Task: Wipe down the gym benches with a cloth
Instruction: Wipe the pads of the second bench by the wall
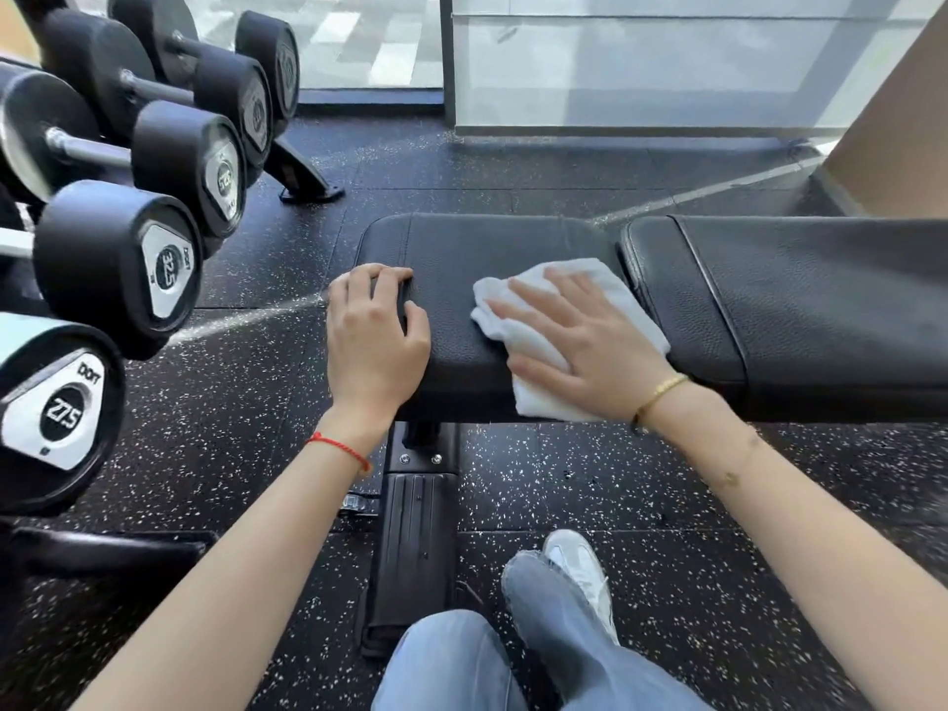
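Progress looks early to middling, as a judgement: the white cloth (564, 325) lies on the seat pad (487, 248) of the black gym bench (821, 300), pressed flat under the right hand (590, 346), whose fingers (518, 305) are straight and spread, gripping nothing. The left hand (374, 331) rests on the pad's end, fingers curled over its edge, apparently steadying. No wet or wiped streak shows, so what is done cannot be told. The long back pad, beyond the right fingers past a narrow gap, likely remains. The cloth overhangs the pad's near edge. Just past the left fingers the pad ends; dumbbells (123, 264) on a rack stand near that side, limiting sweep there.
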{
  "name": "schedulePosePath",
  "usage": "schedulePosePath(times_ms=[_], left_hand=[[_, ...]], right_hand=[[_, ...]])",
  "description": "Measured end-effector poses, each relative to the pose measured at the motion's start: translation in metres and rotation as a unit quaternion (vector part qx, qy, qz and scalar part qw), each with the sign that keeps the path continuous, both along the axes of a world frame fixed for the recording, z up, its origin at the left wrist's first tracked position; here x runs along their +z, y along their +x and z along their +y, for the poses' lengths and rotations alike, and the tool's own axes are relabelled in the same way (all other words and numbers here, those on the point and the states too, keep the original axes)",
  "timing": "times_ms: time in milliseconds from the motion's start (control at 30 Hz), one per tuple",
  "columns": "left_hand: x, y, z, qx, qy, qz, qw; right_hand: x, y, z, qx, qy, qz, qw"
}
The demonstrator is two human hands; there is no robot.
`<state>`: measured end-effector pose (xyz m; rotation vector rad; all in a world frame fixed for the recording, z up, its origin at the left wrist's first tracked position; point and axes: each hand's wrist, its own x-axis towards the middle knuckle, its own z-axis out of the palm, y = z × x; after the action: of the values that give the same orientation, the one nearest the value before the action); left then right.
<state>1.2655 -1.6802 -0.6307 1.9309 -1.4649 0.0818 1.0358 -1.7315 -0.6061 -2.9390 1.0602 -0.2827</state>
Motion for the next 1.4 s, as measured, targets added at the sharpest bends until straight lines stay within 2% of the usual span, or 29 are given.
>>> schedulePosePath(times_ms=[67, 200, 333, 433, 600, 767, 900, 1067, 1133, 1233, 1400], left_hand=[[0.000, 0.000, 0.001, -0.004, -0.001, 0.002, 1.000], [0.000, 0.000, 0.001, -0.008, -0.002, 0.012, 1.000], [0.000, 0.000, 0.001, -0.008, -0.003, 0.013, 1.000], [0.000, 0.000, 0.002, -0.009, -0.001, 0.013, 1.000], [0.001, -0.001, 0.002, -0.006, 0.001, 0.010, 1.000], [0.000, -0.003, 0.001, -0.005, 0.008, -0.001, 1.000], [-0.001, -0.002, 0.002, -0.005, 0.008, -0.010, 1.000], [0.000, -0.002, 0.002, -0.002, 0.014, -0.016, 1.000], [0.001, -0.003, 0.002, 0.001, 0.020, -0.022, 1.000], [0.002, -0.004, 0.000, 0.001, 0.033, -0.028, 0.999], [0.008, 0.000, -0.003, -0.004, 0.046, -0.008, 0.999]], right_hand=[[-0.012, -0.018, 0.014, 0.010, -0.074, -0.013, 0.997], [-0.032, -0.010, 0.032, -0.051, -0.196, 0.020, 0.979], [-0.043, 0.018, 0.045, -0.092, -0.229, 0.028, 0.969], [-0.044, 0.007, 0.041, -0.062, -0.235, 0.016, 0.970], [-0.037, -0.034, 0.025, -0.094, -0.166, -0.046, 0.980], [-0.041, 0.002, 0.039, -0.102, -0.175, -0.019, 0.979], [-0.038, -0.012, 0.034, -0.063, -0.163, -0.035, 0.984], [-0.016, -0.012, 0.010, -0.117, -0.008, -0.097, 0.988], [-0.007, -0.003, -0.007, -0.138, 0.056, -0.084, 0.985], [0.002, 0.013, -0.034, -0.138, 0.103, -0.026, 0.985], [0.006, 0.043, -0.071, -0.078, 0.079, 0.017, 0.994]])
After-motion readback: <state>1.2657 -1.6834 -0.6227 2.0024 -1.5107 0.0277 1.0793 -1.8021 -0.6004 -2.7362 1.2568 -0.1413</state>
